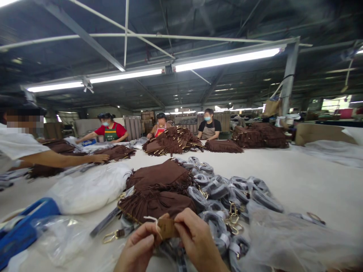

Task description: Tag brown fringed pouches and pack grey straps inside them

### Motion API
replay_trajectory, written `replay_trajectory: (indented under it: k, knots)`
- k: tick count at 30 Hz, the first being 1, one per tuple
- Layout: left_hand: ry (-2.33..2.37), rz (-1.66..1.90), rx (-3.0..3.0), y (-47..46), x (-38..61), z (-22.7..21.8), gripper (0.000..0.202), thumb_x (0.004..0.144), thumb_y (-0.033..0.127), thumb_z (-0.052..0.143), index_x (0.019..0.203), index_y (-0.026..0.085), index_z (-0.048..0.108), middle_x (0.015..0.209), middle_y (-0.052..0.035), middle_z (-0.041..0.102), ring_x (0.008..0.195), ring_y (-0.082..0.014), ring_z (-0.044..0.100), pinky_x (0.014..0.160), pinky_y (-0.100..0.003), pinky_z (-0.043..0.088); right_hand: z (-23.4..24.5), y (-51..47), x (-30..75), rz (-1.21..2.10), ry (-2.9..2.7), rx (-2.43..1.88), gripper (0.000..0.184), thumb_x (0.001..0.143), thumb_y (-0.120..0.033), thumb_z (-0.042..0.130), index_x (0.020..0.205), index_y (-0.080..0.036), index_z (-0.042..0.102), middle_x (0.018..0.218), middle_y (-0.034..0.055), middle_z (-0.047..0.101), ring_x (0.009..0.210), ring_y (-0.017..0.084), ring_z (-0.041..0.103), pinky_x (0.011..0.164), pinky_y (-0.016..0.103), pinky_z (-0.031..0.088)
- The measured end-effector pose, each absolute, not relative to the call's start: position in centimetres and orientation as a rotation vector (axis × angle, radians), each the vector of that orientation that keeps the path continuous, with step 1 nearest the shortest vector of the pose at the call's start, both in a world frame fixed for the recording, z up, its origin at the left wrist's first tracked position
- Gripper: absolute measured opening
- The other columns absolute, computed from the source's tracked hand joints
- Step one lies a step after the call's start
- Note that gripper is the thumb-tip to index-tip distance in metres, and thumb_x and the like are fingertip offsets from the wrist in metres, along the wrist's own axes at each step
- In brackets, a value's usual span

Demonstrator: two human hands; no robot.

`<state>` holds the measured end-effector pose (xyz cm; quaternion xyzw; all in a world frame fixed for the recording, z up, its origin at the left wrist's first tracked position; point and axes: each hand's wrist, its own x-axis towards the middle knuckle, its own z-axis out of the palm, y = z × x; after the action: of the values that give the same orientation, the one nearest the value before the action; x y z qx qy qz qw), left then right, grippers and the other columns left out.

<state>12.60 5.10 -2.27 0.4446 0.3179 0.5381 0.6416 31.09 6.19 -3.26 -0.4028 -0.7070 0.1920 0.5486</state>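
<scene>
A blue tray (24, 226) lies at the far left of the table. Low in the middle, the left hand (138, 247) pinches a brown tag (166, 227) with closed fingers. The right hand (195, 238) pinches its other edge. Fringed bags (159, 189) lie just behind, and wrapped straps (227, 192) lie on the right.

Overhead fluorescent tubes (227, 59) blow out to pure white against a dim, dark ceiling (181, 19). The white table (297, 181) reflects the light evenly, with soft, weak shadows. Wide-angle distortion bends beams and edges outward. Corners smear; the plastic wrap (297, 241) at lower right and the hands at the bottom edge are soft.
</scene>
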Motion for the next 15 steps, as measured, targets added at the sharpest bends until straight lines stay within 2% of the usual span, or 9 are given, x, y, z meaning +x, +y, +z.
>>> replay_trajectory:
  k: [3,5,9,13,15]
  knots:
    - [0.779,1.239,1.195,5.2,12.8,-2.3,0.026,0.064,0.041,0.078,0.082,0.022,0.078,0.113,-0.0095,0.071,0.107,-0.0312,0.061,0.102,-0.045,0.043,-2.7,5.8,31.4,0.304,-1.831,-0.873,0.023,0.093,-0.017,0.043,0.075,-0.022,0.056,0.075,0.0005,0.054,0.071,0.014,0.055,0.062,0.022,0.041]
    - [0.83,1.249,1.427,5.4,13.0,-2.1,0.022,0.071,0.041,0.074,0.084,0.024,0.079,0.113,-0.0094,0.071,0.111,-0.0316,0.06,0.101,-0.044,0.044,-2.6,5.8,31.3,0.323,-1.858,-0.861,0.024,0.096,-0.018,0.043,0.077,-0.022,0.058,0.077,0.0005,0.055,0.071,0.013,0.056,0.061,0.022,0.039]
    - [0.859,1.219,2.018,5.3,13.6,-1.5,0.021,0.086,0.034,0.059,0.081,0.027,0.078,0.095,-0.0085,0.072,0.091,-0.0236,0.065,0.083,-0.03,0.052,-2.8,5.7,30.6,0.452,-1.752,-0.916,0.014,0.089,-0.015,0.05,0.08,-0.021,0.059,0.075,-0.0003,0.059,0.071,0.014,0.058,0.064,0.022,0.04]
    - [0.984,1.279,2.123,5.0,12.8,-0.4,0.021,0.089,0.029,0.055,0.079,0.024,0.073,0.078,-0.0043,0.067,0.074,-0.0177,0.062,0.069,-0.023,0.05,-2.3,5.4,31.0,0.632,-1.713,-1.012,0.007,0.087,-0.019,0.054,0.09,-0.021,0.06,0.079,-0.0006,0.061,0.068,0.015,0.058,0.062,0.023,0.042]
    - [1.069,1.33,2.02,4.9,11.3,0.3,0.014,0.085,0.032,0.061,0.081,0.023,0.07,0.075,-0.0027,0.066,0.069,-0.0172,0.06,0.064,-0.023,0.049,-2.2,5.2,31.4,0.648,-1.831,-1.053,0.025,0.079,-0.021,0.065,0.104,-0.023,0.061,0.096,0.0011,0.063,0.076,0.016,0.061,0.066,0.024,0.044]
